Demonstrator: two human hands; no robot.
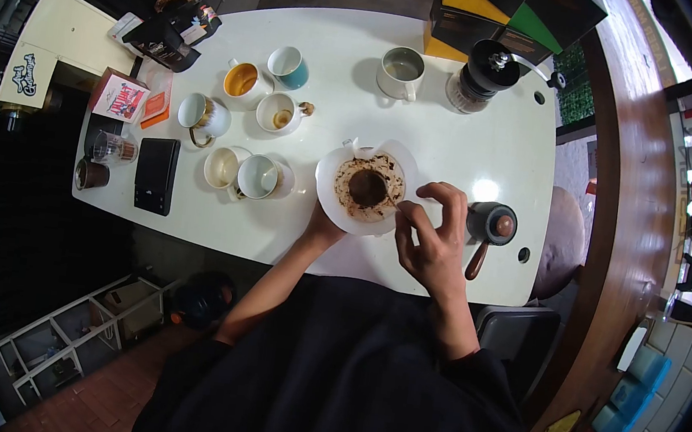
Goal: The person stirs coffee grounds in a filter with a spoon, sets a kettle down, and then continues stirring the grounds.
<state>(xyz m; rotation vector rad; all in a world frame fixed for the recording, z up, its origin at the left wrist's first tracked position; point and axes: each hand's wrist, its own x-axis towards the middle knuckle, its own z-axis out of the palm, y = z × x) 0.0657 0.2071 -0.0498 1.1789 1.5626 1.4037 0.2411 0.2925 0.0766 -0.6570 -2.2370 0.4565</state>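
A white coffee dripper with a paper filter (326,181) is in front of me near the table's front edge. Dark coffee grounds (367,188) lie at its bottom, with wet grounds smeared up the paper. My left hand (325,227) grips the dripper from its lower left side; its fingers are mostly hidden beneath. At the right rim, my right hand (435,241) is closed in a pinch. A thin stick-like thing (393,203) seems to run from its fingertips into the filter; its kind is hard to tell. Right of this hand stands a dark kettle-like pot (492,223) with a wooden handle.
Several mugs (263,178) stand left of the dripper, beside a black scale (156,176). A grey mug (401,73) and a hand coffee grinder (481,78) are at the back right. Boxes (470,30) are stacked behind them; a black coffee bag (161,43) lies far left.
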